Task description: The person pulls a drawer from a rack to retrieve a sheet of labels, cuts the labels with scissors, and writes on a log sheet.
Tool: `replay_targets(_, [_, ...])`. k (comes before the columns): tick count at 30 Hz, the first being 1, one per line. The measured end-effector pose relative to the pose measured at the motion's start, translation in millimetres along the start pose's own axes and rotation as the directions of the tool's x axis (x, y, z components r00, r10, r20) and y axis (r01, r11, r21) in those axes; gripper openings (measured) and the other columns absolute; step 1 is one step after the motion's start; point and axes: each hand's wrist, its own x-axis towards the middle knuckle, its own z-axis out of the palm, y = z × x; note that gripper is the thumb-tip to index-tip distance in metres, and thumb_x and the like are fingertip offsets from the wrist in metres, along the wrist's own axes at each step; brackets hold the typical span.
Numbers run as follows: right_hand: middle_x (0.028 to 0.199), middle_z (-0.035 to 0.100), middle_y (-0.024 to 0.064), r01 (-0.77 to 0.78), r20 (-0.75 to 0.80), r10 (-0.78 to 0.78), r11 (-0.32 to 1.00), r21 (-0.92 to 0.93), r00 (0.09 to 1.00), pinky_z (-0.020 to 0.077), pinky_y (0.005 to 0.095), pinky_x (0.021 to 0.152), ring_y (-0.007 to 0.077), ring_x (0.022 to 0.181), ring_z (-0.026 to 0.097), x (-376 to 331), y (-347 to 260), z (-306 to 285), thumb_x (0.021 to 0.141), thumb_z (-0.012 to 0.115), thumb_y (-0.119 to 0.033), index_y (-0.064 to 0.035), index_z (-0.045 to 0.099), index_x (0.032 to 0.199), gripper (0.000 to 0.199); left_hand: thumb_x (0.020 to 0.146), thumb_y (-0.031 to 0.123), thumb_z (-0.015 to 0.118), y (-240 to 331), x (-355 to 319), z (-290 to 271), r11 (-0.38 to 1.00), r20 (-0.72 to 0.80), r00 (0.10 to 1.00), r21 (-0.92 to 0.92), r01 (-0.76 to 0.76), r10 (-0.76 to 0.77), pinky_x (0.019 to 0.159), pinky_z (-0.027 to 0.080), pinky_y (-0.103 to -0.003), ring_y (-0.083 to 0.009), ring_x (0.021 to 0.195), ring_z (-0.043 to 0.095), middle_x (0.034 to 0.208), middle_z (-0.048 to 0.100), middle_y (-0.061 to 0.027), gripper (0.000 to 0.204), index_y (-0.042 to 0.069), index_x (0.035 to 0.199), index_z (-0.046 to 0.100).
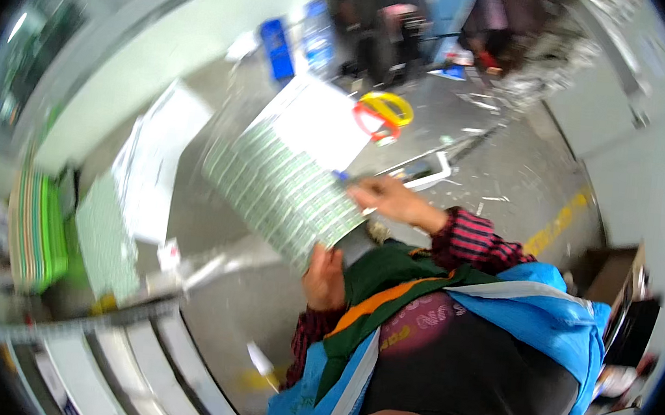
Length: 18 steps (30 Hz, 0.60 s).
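A sheet of green-and-white labels in rows [282, 191] lies tilted before me. My left hand [325, 278] is closed on its near edge, thumb on top. My right hand [396, 201] is at the sheet's right corner with its fingers pinched together; blur hides what is in them. A small blue tip [341, 175] shows just beyond those fingers. Under the far side of the sheet is white paper [316, 119]. Scissors with yellow and red handles [384, 115] lie past the paper, beyond my right hand.
A blue box [277, 48] and a clear bottle [318, 39] stand at the back. White papers [162, 153] and a pale green sheet [106, 239] lie left, near a striped green bag [36, 229]. A white frame-like piece [434, 173] lies right. Drawers [125, 363] are at lower left.
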Motion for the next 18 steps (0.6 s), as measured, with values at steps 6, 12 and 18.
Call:
replay_targets(6, [0.085,0.066,0.0165,0.274,-0.213,-0.327,0.930,-0.244,0.921,0.0490,0.0394,0.070,0.0298,0.079,0.065,-30.9,-19.4,-20.8,0.082,0.069,-0.028,-0.0054,0.065,0.102,0.031,0.098,0.016,0.049,-14.5,2.1,39.7,0.997,-0.019,0.997,0.008,0.078,-0.078,0.087,0.044,-0.030,-0.0144,0.102,0.055,0.119,0.058,-0.0047,0.030,0.003,0.125,0.048])
replay_targets(12, [0.081,0.065,0.0164,0.489,-0.444,-0.771,0.635,-0.598,0.457,0.0499,0.0326,0.065,0.0262,0.071,0.064,-132.6,-84.7,-199.4,0.086,0.062,-0.016,-0.0025,0.066,0.094,0.016,0.094,0.017,0.057,-48.9,2.5,19.5,0.987,-0.047,0.998,0.159,-0.024,0.032,0.085,0.045,-0.030,-0.0137,0.100,0.056,0.110,0.061,-0.0051,0.028,0.002,0.117,0.057])
replay_targets(18, [0.088,0.067,-0.0030,0.517,-0.781,-0.594,0.738,-0.433,0.193,0.0467,0.0202,0.069,0.0031,0.080,0.058,-282.5,-67.9,-410.3,0.090,0.064,-0.025,-0.0040,0.069,0.105,0.026,0.092,0.015,0.061,-77.7,19.0,48.8,0.970,-0.066,0.980,0.169,-0.174,0.188,0.075,0.048,-0.027,-0.0116,0.082,0.059,0.091,0.064,-0.0031,0.017,0.004,0.104,0.060])
